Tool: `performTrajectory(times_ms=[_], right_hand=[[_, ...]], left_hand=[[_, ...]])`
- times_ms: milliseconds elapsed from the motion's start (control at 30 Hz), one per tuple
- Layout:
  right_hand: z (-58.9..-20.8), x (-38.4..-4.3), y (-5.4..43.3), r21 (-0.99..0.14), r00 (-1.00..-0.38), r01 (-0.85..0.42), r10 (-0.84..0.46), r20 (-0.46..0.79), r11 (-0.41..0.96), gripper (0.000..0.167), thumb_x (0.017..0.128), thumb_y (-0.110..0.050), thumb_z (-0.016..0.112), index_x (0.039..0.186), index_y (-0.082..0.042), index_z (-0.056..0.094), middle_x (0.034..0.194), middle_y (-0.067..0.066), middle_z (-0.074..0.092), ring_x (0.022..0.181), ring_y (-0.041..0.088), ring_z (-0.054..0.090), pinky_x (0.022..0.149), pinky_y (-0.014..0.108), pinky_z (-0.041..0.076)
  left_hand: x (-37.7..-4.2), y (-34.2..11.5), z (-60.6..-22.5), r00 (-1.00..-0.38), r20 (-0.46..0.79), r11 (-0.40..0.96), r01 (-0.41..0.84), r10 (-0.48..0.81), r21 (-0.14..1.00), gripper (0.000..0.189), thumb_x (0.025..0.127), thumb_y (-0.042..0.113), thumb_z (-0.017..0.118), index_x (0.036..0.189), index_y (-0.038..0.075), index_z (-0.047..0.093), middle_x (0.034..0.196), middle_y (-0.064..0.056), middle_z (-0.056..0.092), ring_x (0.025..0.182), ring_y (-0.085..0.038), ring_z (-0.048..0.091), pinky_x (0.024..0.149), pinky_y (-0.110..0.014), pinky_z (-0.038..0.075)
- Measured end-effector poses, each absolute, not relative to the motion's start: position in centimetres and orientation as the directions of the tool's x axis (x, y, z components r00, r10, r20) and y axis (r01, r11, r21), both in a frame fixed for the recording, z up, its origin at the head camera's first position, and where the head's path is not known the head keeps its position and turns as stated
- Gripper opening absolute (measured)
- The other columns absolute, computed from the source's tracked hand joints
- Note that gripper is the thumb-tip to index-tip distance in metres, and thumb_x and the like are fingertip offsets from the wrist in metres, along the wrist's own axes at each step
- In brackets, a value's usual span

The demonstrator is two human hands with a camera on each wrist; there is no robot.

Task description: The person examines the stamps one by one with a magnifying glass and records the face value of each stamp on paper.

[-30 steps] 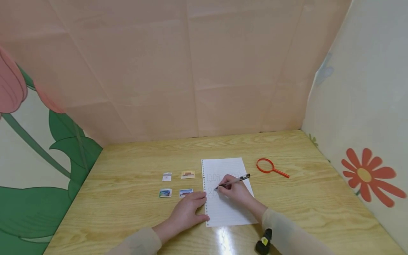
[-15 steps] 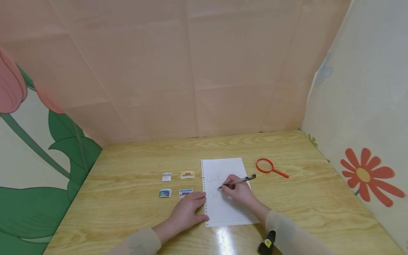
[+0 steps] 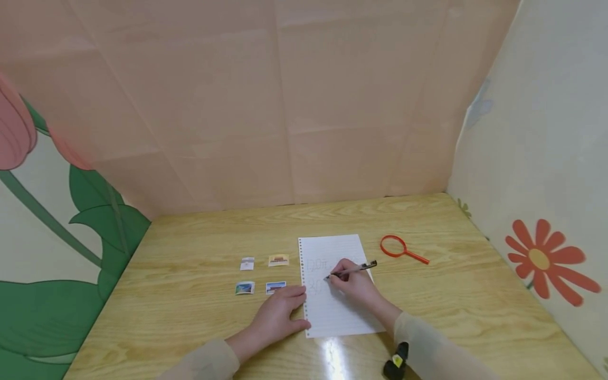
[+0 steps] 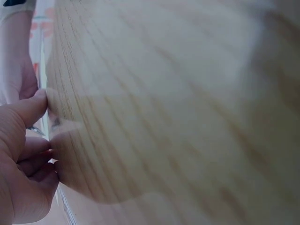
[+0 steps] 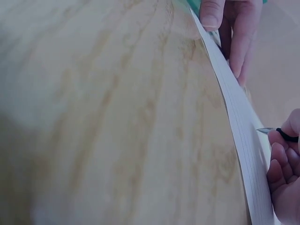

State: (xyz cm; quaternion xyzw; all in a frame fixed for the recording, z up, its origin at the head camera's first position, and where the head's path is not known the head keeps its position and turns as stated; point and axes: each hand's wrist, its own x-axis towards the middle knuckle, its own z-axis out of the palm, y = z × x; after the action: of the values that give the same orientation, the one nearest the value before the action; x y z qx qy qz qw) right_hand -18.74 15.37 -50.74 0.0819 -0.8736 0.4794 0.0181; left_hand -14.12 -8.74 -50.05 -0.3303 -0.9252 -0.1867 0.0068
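A lined white sheet (image 3: pixel 334 311) lies on the wooden table (image 3: pixel 190 306), with faint writing near its top. My right hand (image 3: pixel 353 282) pinches a dark pen (image 3: pixel 353 269) whose tip touches the sheet at the second written line. The right wrist view shows the pen tip (image 5: pixel 263 130) beside that hand's fingers (image 5: pixel 283 159) above the sheet (image 5: pixel 239 122). My left hand (image 3: pixel 280 311) rests flat on the sheet's punched left edge, fingers spread. In the left wrist view that hand's fingers (image 4: pixel 23 154) press against the tabletop.
Several small picture stamps lie left of the sheet: a white one (image 3: pixel 247 263), a yellow one (image 3: pixel 278 259), a blue-green one (image 3: pixel 245 287) and a blue one (image 3: pixel 275 286). An orange magnifying glass (image 3: pixel 401 248) lies right of the sheet. Papered walls close three sides.
My right hand and the pen have shifted slightly right along the second line of writing. The left hand has stayed on the sheet's edge.
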Motion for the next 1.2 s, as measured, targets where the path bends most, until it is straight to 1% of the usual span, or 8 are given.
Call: performTrajectory(times_ms=[167, 367, 500, 733, 933, 1067, 1200], right_hand=[[-50.8, -18.7, 15.4, -0.824, -0.983, -0.172, -0.152, 0.105, 0.54, 0.016, 0.082, -0.003, 0.073, 0.082, -0.014, 0.061, 0.073, -0.006, 0.058, 0.067, 0.012, 0.051, 0.057, 0.021, 0.042], [-50.9, -18.8, 15.6, -0.844, -0.988, -0.156, -0.086, 0.13, 0.513, 0.016, 0.082, -0.002, 0.073, 0.083, -0.012, 0.062, 0.072, -0.004, 0.058, 0.064, 0.013, 0.051, 0.052, 0.02, 0.043], [-50.9, -19.0, 15.7, -0.834, -0.986, -0.165, -0.087, 0.14, 0.527, 0.016, 0.083, -0.001, 0.073, 0.083, -0.012, 0.061, 0.073, -0.004, 0.058, 0.065, 0.013, 0.051, 0.053, 0.02, 0.043], [-50.7, -18.7, 16.2, -0.824, -0.988, -0.153, -0.107, 0.113, 0.546, 0.016, 0.082, -0.001, 0.073, 0.082, -0.011, 0.06, 0.073, -0.004, 0.057, 0.067, 0.013, 0.049, 0.055, 0.021, 0.041], [-50.5, -18.2, 16.9, -0.85, -0.99, -0.123, -0.117, 0.073, 0.513, 0.014, 0.083, -0.002, 0.072, 0.083, -0.01, 0.062, 0.073, -0.003, 0.057, 0.065, 0.014, 0.05, 0.054, 0.02, 0.041], [-50.4, -18.1, 16.6, -0.856, -0.981, -0.168, -0.171, 0.094, 0.489, 0.01, 0.084, -0.003, 0.072, 0.084, -0.007, 0.063, 0.073, -0.002, 0.058, 0.066, 0.013, 0.051, 0.055, 0.02, 0.042], [-50.5, -18.0, 15.9, -0.838, -0.967, -0.228, -0.215, 0.136, 0.495, 0.01, 0.083, -0.004, 0.073, 0.084, -0.007, 0.063, 0.071, -0.004, 0.056, 0.065, 0.01, 0.05, 0.056, 0.02, 0.041]], left_hand=[[-14.0, -8.7, -50.0, -0.78, 0.147, 0.709, 0.618, 0.609, 0.34, 0.064, 0.083, 0.042, 0.079, 0.131, 0.001, 0.063, 0.14, -0.008, 0.057, 0.129, -0.025, 0.052, 0.109, -0.038, 0.04], [-14.0, -8.7, -50.0, -0.779, 0.139, 0.711, 0.618, 0.611, 0.335, 0.064, 0.083, 0.043, 0.078, 0.13, 0.002, 0.063, 0.14, -0.008, 0.057, 0.128, -0.025, 0.052, 0.109, -0.038, 0.041], [-14.1, -8.7, -50.1, -0.774, 0.143, 0.708, 0.625, 0.617, 0.328, 0.064, 0.083, 0.042, 0.079, 0.13, 0.001, 0.064, 0.139, -0.009, 0.057, 0.128, -0.025, 0.052, 0.109, -0.038, 0.041], [-14.1, -8.7, -50.0, -0.776, 0.147, 0.709, 0.623, 0.613, 0.331, 0.064, 0.083, 0.041, 0.079, 0.13, 0.001, 0.063, 0.14, -0.009, 0.057, 0.128, -0.025, 0.052, 0.109, -0.038, 0.04], [-14.0, -8.8, -50.0, -0.781, 0.141, 0.714, 0.617, 0.609, 0.332, 0.064, 0.082, 0.042, 0.079, 0.129, 0.001, 0.064, 0.14, -0.009, 0.057, 0.128, -0.025, 0.052, 0.109, -0.038, 0.04], [-14.0, -8.8, -49.9, -0.782, 0.132, 0.715, 0.613, 0.609, 0.335, 0.064, 0.083, 0.042, 0.079, 0.13, 0.001, 0.064, 0.14, -0.008, 0.057, 0.129, -0.025, 0.051, 0.109, -0.038, 0.04], [-14.0, -8.7, -49.9, -0.779, 0.134, 0.712, 0.618, 0.613, 0.334, 0.064, 0.083, 0.041, 0.079, 0.13, 0.001, 0.063, 0.14, -0.009, 0.057, 0.128, -0.025, 0.052, 0.109, -0.038, 0.04]])
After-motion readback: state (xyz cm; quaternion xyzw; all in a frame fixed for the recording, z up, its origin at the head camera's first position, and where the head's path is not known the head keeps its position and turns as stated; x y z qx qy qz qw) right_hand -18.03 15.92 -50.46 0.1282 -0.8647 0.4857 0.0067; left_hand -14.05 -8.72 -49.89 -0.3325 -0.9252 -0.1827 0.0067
